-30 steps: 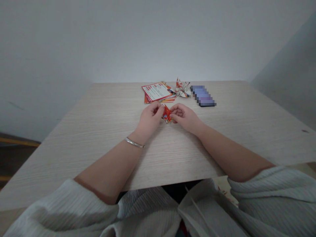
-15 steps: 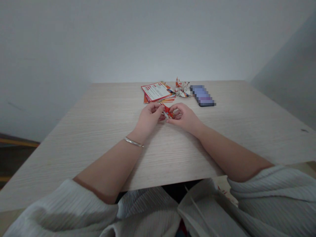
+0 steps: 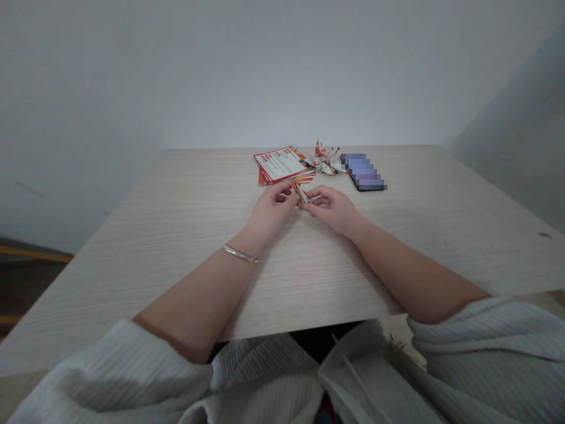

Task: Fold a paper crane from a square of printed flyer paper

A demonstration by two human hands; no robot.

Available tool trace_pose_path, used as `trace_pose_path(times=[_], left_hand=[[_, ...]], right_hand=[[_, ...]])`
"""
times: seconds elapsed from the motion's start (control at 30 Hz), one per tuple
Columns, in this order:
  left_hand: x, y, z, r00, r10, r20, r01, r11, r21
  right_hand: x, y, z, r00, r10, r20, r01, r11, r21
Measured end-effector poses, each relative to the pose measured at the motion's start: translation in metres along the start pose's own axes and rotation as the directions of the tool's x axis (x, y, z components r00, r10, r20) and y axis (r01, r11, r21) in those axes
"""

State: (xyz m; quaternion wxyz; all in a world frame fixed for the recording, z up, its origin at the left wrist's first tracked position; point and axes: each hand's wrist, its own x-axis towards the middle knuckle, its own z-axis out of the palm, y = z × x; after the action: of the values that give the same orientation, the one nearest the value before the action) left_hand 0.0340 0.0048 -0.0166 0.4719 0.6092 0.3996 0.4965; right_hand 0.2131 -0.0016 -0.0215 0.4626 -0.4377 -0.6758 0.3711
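Note:
Between my two hands is a small folded piece of printed paper [image 3: 301, 193], red and white, held just above the table. My left hand [image 3: 272, 207] pinches its left side between thumb and fingers, and a silver bangle circles that wrist. On the paper's right side, my right hand [image 3: 332, 207] grips the lower edge with thumb and curled fingers. The fingers cover part of the folds. Behind my hands lies a stack of printed paper sheets [image 3: 282, 164], the top one white with a red border.
Folded paper shapes with pointed tips [image 3: 325, 160] sit right of the stack. A phone [image 3: 364, 172] with a blurred-out screen lies beside them. The pale wood table [image 3: 176, 206] runs back to a plain wall [image 3: 282, 70].
The folded paper has been turned: its red face showed before, and now a narrow, mostly white strip faces me. Both hands shifted slightly, with the right thumb moved up onto the paper.

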Motion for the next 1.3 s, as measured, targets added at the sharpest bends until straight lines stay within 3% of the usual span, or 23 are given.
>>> trace_pose_path(times=[0.13,0.3,0.63,0.93,1.13,1.3], left_hand=[[0.0004,-0.0051,-0.0009,0.993,0.014,0.114,-0.001,0.993,-0.115],[0.0007,-0.0036,-0.0015,0.994,0.043,0.096,-0.028,0.987,-0.159],[-0.0018,0.0019,-0.0014,0.996,-0.064,0.062,0.066,0.997,-0.030],[-0.0043,0.0025,0.0001,0.989,-0.091,0.115,0.102,0.991,-0.092],[-0.0040,0.0024,-0.0017,0.978,-0.140,0.152,0.147,0.989,-0.033],[-0.0035,-0.0006,-0.0021,0.961,-0.152,0.233,0.161,0.987,-0.018]], right_hand=[[-0.0002,-0.0022,-0.0035,0.999,-0.001,0.054,-0.003,0.997,0.078],[0.0004,-0.0035,-0.0055,0.998,0.017,0.062,-0.027,0.987,0.156],[0.0010,-0.0004,-0.0069,0.990,-0.136,-0.041,0.134,0.990,-0.044],[0.0032,0.0009,-0.0085,0.995,-0.025,0.092,0.011,0.989,0.147],[0.0031,0.0016,-0.0067,0.989,-0.126,0.081,0.116,0.985,0.126],[0.0038,-0.0004,-0.0076,0.989,-0.084,0.122,0.071,0.991,0.110]])
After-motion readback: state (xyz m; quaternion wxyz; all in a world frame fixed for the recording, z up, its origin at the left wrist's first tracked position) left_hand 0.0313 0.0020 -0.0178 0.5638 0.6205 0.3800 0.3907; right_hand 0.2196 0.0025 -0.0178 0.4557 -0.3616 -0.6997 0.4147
